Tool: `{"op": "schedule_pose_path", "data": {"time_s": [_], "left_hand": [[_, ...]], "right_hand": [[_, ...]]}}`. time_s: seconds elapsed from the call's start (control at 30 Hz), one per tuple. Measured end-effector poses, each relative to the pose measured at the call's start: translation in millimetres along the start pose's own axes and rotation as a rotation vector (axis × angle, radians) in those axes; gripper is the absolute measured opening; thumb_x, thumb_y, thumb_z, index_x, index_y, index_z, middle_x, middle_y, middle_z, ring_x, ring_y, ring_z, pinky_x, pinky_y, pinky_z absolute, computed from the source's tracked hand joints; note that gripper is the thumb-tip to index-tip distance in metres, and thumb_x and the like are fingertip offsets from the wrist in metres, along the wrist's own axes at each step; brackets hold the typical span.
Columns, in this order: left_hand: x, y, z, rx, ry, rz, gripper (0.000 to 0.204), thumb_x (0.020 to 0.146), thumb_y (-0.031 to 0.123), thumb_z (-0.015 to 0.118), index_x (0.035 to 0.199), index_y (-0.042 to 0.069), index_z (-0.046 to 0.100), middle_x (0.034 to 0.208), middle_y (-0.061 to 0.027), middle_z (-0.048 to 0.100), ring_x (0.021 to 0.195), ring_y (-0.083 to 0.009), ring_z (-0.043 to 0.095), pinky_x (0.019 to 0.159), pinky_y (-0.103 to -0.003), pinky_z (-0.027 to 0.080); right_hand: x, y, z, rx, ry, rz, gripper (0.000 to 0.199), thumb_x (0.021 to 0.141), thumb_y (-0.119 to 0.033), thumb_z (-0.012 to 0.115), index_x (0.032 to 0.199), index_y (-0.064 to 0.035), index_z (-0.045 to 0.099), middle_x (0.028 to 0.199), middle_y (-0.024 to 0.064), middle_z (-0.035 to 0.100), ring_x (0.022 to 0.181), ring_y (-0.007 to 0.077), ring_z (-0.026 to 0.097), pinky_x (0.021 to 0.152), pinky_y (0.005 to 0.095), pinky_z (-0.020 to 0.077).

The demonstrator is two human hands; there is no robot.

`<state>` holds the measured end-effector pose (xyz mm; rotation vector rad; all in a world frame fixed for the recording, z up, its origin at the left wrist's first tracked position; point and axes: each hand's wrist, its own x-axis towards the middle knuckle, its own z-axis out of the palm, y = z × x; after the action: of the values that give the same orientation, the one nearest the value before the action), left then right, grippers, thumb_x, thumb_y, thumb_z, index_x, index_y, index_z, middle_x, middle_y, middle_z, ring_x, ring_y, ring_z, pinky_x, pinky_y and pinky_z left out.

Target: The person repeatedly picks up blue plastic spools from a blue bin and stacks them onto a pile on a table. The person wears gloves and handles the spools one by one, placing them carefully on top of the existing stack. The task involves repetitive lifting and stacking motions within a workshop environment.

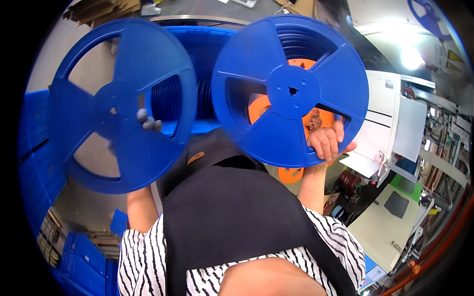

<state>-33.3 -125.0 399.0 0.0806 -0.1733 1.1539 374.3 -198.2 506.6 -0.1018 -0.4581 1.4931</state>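
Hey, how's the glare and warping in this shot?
In the head view, a bright light glares at upper right; in the same head view, straight edges bow near the rim, corners go black, and the right blue reel reads clearly.

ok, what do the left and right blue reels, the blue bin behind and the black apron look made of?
Left reel and right reel: likely moulded plastic, satin; soft sheen, raised edging. Bin: probably plastic, smooth; even colour throughout. Apron: apparently matt fabric; dull surface, soft drape. Fibre unclear.
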Motion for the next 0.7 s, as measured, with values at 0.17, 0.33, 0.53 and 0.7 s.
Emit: {"op": "schedule_pose_path", "data": {"time_s": [0.17,0.33,0.53,0.7], "left_hand": [[5,-2,13,0.070,-0.036,0.055,0.068,0.089,0.033,0.064,0.143,0.002,0.035,0.135,-0.0213,0.046,0.130,-0.0322,0.044,0.116,-0.045,0.031],[3,-19,7,0.121,0.140,0.015,0.070,0.093,0.035,0.060,0.145,-0.001,0.030,0.140,-0.0221,0.044,0.133,-0.0311,0.041,0.115,-0.044,0.033],[-23,-24,-16,-0.177,0.372,-0.153,0.069,0.093,0.032,0.061,0.143,-0.004,0.030,0.136,-0.0185,0.048,0.132,-0.0272,0.043,0.111,-0.038,0.040],[-11,-37,5,0.189,0.623,-0.140,0.069,0.087,0.024,0.064,0.144,0.000,0.034,0.140,-0.0194,0.047,0.128,-0.0304,0.049,0.110,-0.045,0.040]], "right_hand": [[4,5,8,0.058,-0.014,-0.039,0.032,0.092,-0.029,0.067,0.088,-0.0086,0.042,0.048,-0.0042,0.047,0.037,0.0042,0.046,0.039,0.0177,0.0359],[-4,8,2,0.065,0.026,-0.063,0.037,0.091,-0.037,0.067,0.092,-0.0095,0.043,0.052,-0.0044,0.047,0.042,0.0051,0.049,0.044,0.0196,0.0381],[-9,10,1,0.029,0.104,-0.042,0.035,0.091,-0.033,0.068,0.091,-0.0105,0.042,0.053,-0.0037,0.048,0.043,0.0053,0.049,0.044,0.0182,0.0382],[-9,15,9,-0.133,0.132,0.040,0.038,0.089,-0.037,0.070,0.092,-0.0097,0.042,0.053,-0.0050,0.048,0.044,0.0040,0.050,0.044,0.0176,0.0379]]}}
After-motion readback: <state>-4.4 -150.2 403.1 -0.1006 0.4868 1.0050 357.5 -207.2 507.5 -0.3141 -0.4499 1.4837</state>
